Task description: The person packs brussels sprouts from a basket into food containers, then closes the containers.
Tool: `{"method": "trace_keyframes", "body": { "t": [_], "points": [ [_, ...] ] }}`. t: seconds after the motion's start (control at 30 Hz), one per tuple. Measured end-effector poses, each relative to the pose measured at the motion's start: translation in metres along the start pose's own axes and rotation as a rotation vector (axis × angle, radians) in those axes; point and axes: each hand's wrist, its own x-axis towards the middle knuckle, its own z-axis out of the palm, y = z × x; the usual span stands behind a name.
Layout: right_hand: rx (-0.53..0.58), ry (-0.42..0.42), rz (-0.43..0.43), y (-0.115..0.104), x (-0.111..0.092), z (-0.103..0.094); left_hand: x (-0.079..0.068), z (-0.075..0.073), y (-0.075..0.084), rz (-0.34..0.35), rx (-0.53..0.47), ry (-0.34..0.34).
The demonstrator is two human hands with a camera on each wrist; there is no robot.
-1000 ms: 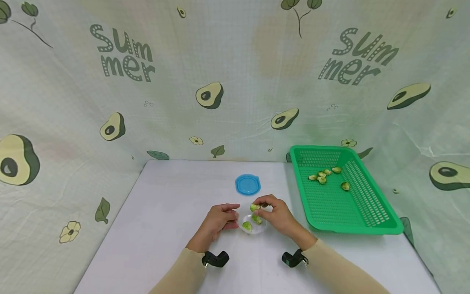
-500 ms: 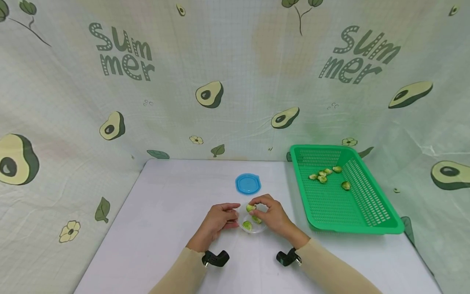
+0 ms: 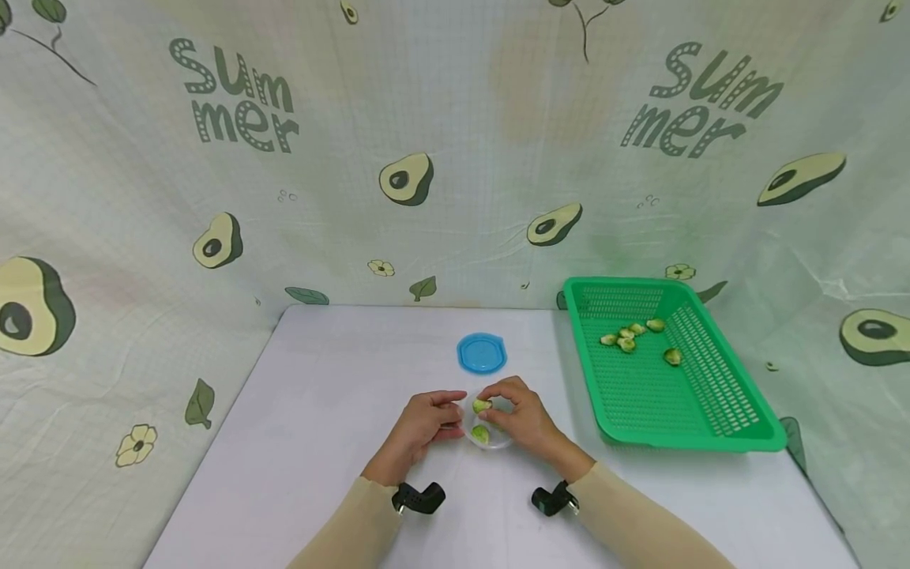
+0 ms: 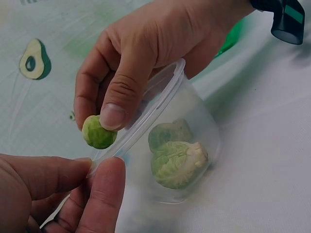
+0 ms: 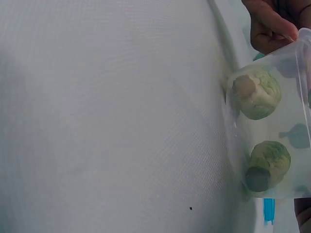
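Observation:
A clear plastic tub (image 4: 204,114) stands on the white table between both hands. Thumb and fingers of my left hand (image 3: 425,419) pinch its rim on the left side. My right hand (image 3: 524,416) pinches a small green Brussels sprout (image 4: 98,132) between thumb and fingertips, over the tub's mouth by the rim. Through the tub's wall two more Brussels sprouts show at the bottom, a nearer one (image 4: 179,165) and one partly behind it; the right wrist view has both side by side, one sprout (image 5: 260,94) above the other.
Beyond the tub lies a blue lid (image 3: 482,353). To the right, a green perforated basket (image 3: 668,407) holds several Brussels sprouts (image 3: 626,344) toward its far end. A curtain printed with avocados (image 3: 407,179) rises behind the table.
My right hand has moved left with its sprout, farther over the tub, and now covers one of the sprouts inside. The left hand has stayed at the rim.

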Motion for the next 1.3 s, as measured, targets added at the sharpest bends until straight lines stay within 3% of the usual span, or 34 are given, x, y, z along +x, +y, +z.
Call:
{"method": "trace_keyframes", "body": {
  "t": [0.87, 1.3],
  "points": [
    [-0.083, -0.009, -0.032, -0.0035, -0.0004, 0.0001, 0.0013, 0.0012, 0.0015, -0.011, -0.005, -0.002],
    [-0.055, -0.017, -0.025, -0.0004, -0.0013, -0.0006, 0.0014, 0.0011, 0.0008, 0.007, -0.020, -0.011]
  ]
}}
